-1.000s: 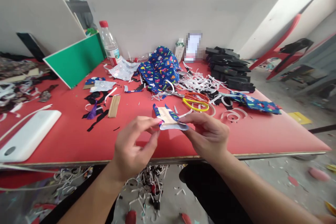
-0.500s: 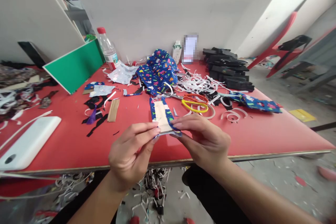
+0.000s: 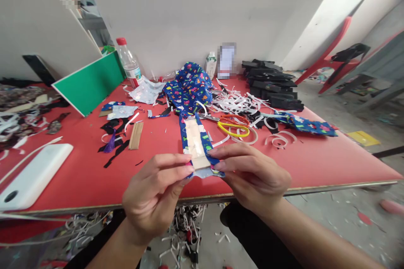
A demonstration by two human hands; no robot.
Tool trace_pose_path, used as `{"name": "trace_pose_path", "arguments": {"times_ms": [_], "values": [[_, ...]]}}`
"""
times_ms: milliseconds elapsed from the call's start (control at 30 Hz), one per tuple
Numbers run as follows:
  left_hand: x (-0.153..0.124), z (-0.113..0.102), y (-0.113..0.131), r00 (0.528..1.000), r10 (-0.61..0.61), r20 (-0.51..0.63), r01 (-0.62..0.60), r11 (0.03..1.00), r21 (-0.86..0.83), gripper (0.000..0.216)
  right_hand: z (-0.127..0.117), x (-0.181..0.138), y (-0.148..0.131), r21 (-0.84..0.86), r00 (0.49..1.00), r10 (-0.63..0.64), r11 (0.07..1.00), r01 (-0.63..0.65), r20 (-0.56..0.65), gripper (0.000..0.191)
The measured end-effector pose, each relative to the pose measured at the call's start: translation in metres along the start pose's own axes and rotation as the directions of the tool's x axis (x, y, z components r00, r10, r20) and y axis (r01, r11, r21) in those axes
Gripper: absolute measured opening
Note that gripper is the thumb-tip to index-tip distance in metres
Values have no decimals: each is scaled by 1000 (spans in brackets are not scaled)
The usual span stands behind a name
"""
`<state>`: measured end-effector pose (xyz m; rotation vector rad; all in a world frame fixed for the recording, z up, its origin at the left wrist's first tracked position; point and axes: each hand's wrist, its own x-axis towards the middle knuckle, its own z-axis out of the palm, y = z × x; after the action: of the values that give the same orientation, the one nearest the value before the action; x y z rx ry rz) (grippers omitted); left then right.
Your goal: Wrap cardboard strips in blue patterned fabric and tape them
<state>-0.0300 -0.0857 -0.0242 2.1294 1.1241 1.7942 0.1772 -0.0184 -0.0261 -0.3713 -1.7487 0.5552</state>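
Note:
Between my hands is a blue patterned fabric strip (image 3: 206, 145), its side edges folded in over a flat beige strip (image 3: 195, 143). My left hand (image 3: 158, 195) pinches the fabric's near left corner between thumb and fingers. On the near right corner, my right hand (image 3: 255, 172) has the same kind of pinch. A pale underside of the cloth shows at the near end between my fingertips. The far end of the strip runs toward a bunched blue patterned cloth (image 3: 191, 86). Scissors (image 3: 233, 128) with yellow and orange handles lie just beyond my right hand.
White trimmings (image 3: 236, 101) and a stack of black folded pieces (image 3: 271, 86) are at the back right. A plastic bottle (image 3: 130, 65) stands near a green board (image 3: 91, 84). A white power bank (image 3: 36, 176) lies on the red table (image 3: 104, 185) at left. Another patterned piece (image 3: 309, 125) lies right.
Both hands have come slightly nearer to me and a little apart, pulling the strip's near end along. More of the beige strip and the fabric's length now shows.

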Motion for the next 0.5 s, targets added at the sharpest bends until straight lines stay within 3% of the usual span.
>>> {"name": "trace_pose_path", "arguments": {"times_ms": [100, 167, 300, 500], "values": [[-2, 7, 2, 996, -89, -14, 88, 995, -51, 29, 0, 0, -1, -15, 999, 28, 1000, -28, 30, 24], [-2, 16, 4, 979, -188, -83, 180, 979, -93, 24, 3, -2, -1, -13, 998, 52, 999, -51, 40, 23], [-2, 35, 8, 877, -422, -231, 380, 902, -204, 16, 17, -7, 0, -3, 984, 169, 986, -169, -63, 20], [-7, 50, 5, 767, -595, -241, 496, 787, -367, 13, 32, -11, 4, 5, 930, 290, 955, -297, -224, 18]]}}
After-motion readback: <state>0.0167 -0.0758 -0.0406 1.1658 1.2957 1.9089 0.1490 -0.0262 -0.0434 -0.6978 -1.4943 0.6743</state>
